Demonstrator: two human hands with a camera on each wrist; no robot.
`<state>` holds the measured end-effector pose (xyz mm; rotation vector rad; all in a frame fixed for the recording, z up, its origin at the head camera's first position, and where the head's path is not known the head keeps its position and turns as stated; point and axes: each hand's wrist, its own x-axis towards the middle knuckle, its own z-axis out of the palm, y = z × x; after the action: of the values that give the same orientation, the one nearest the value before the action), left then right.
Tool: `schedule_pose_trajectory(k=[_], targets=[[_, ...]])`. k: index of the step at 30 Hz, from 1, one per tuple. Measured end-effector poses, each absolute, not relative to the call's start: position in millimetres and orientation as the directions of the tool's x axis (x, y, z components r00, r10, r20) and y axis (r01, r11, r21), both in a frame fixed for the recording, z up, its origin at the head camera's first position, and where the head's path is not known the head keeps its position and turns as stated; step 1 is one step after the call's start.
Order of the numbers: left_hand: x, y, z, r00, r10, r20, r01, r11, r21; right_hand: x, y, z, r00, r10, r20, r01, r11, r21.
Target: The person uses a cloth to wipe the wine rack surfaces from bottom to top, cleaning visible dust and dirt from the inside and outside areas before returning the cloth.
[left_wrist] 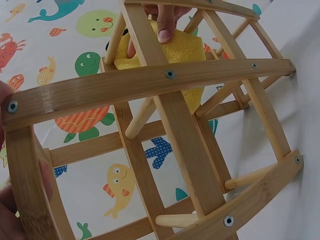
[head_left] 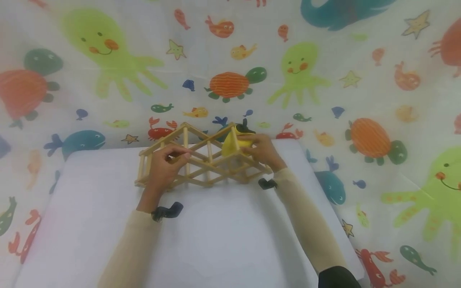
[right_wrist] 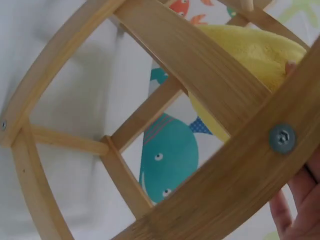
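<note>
A folding wooden lattice rack (head_left: 186, 138) with screwed slats and round dowels stands on the table's far part. My left hand (head_left: 163, 168) grips its left part; at the left edge of the left wrist view, fingers (left_wrist: 7, 200) lie around an end slat. Toward the rack's right end, my right hand (head_left: 264, 152) holds a yellow cloth (head_left: 228, 146) against the lattice. The thumb presses on that cloth (left_wrist: 182, 50) in the left wrist view. In the right wrist view the cloth (right_wrist: 250, 45) lies behind a wide slat, and part of the right hand is hidden by wood.
The white table (head_left: 216, 232) spreads in front of the rack. Behind it hangs a curtain (head_left: 230, 52) printed with sea animals, which also shows around the table's sides. A dark object (head_left: 245, 127) pokes up behind the cloth; its kind is unclear.
</note>
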<state>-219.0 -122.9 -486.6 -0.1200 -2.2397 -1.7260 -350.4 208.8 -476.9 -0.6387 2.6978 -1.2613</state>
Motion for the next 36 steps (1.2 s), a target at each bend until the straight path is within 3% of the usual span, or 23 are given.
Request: schedule_pose_trajectory(k=[6,11,16,22,27,32,34,36], targets=[[-216,-127,-489,-0.949,-0.125,0.291,0.25,0.268,0.93,-348,202,-476,-0.898,-0.439,0.017,-0.291,0.566,-0.771],[-215,-130,-489,-0.948,-0.135,0.287,0.245,0.26,0.934,-352,193,-480,-0.863,-0.505,0.015,-0.373,0.617,-0.693],[-217,-131,-491,-0.949,-0.125,0.29,0.255,0.242,0.936,-356,186,-480,-0.855,-0.519,0.026,-0.445,0.705,-0.553],[-214,-133,-490,-0.947,-0.136,0.29,0.25,0.256,0.934,-363,172,-473,-0.743,-0.665,0.076,-0.655,0.7,-0.285],[-214,-128,-492,-0.95,-0.118,0.29,0.254,0.252,0.934,-362,169,-476,-0.762,-0.647,0.034,-0.647,0.757,-0.092],[-214,-124,-492,-0.955,-0.092,0.283,0.253,0.249,0.935,-352,173,-471,-0.751,-0.649,0.121,-0.626,0.759,0.178],[-212,-125,-490,-0.952,-0.096,0.291,0.26,0.249,0.933,-351,172,-469,-0.728,-0.667,0.161,-0.633,0.743,0.217],[-211,-126,-488,-0.948,-0.102,0.3,0.268,0.25,0.93,-352,171,-469,-0.727,-0.671,0.149,-0.648,0.741,0.175]])
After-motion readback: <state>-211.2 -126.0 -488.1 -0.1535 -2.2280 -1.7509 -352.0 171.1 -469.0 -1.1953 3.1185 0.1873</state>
